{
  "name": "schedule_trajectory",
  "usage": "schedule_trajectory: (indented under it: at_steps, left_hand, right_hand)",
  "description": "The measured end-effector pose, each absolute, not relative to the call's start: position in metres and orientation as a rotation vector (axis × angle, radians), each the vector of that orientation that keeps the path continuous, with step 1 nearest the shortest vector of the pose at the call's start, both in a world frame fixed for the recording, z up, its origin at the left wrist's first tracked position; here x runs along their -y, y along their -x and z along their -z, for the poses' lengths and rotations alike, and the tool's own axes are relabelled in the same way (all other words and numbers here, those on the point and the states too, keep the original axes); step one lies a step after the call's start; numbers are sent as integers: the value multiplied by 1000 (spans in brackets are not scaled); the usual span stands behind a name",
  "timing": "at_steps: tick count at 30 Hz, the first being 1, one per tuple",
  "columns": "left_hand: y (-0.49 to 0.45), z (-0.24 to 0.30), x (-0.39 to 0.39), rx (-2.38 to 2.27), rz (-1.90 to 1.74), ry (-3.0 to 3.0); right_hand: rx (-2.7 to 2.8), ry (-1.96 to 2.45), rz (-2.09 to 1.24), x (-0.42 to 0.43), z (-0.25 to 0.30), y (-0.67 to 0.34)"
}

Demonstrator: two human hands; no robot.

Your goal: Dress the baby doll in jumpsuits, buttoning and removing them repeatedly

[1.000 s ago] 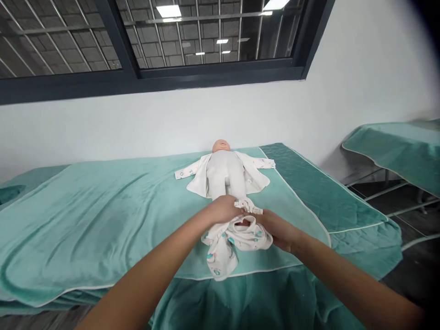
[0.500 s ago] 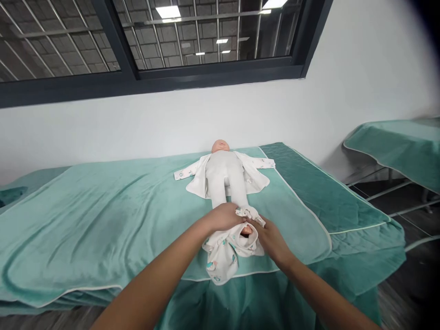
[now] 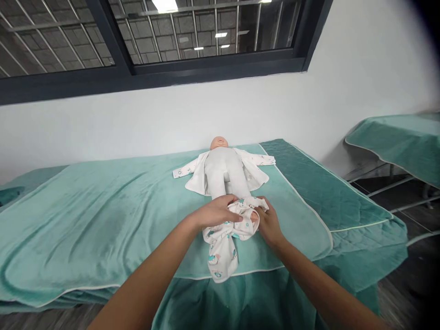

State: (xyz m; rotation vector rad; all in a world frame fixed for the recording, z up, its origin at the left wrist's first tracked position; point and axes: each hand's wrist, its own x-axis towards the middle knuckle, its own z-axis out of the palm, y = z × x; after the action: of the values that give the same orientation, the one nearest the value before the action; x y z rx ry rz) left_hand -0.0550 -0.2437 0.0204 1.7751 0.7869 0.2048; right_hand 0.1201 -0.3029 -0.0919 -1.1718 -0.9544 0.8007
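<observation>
A baby doll [image 3: 225, 167] with a white cloth body lies on its back, its head toward the wall. Its arms are in the sleeves of an open white patterned jacket [image 3: 259, 176]. White printed baby pants [image 3: 223, 256] are bunched around the doll's feet, one leg hanging loose toward me. My left hand [image 3: 220, 213] grips the pants from the left, thumb across the fabric. On the right, my right hand [image 3: 270, 222] is closed on the waistband side, its fingertips partly hidden. Part of a doll's foot [image 3: 254, 217] shows through the pants' opening.
The doll lies on a bed with a light green blanket [image 3: 103, 220] over a darker green quilted cover [image 3: 330, 197]. Behind stand a white wall [image 3: 137, 123] and a dark-framed barred window [image 3: 213, 68]. Another green-covered bed [image 3: 402, 142] with metal rails is at right.
The pants have moved slightly up over the doll's foot, and the cuff opening now faces right. My left thumb has come over the fabric. The view has tilted slightly.
</observation>
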Motion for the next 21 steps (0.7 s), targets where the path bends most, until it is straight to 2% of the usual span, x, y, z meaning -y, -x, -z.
schedule_trajectory:
  at_steps: [4, 12, 18, 21]
  left_hand:
    - [53, -25, 238, -819, -226, -1823]
    - [46, -29, 232, -849, -316, -1700]
    - [29, -17, 222, -937, -645, -2007]
    - [27, -13, 219, -993, -727, -2080]
  right_hand:
    - [897, 1180, -777, 298, 89, -121]
    - [773, 934, -1064, 291, 89, -130]
    - [779, 964, -1048, 288, 99, -133]
    - [873, 1070, -908, 285, 99, -137]
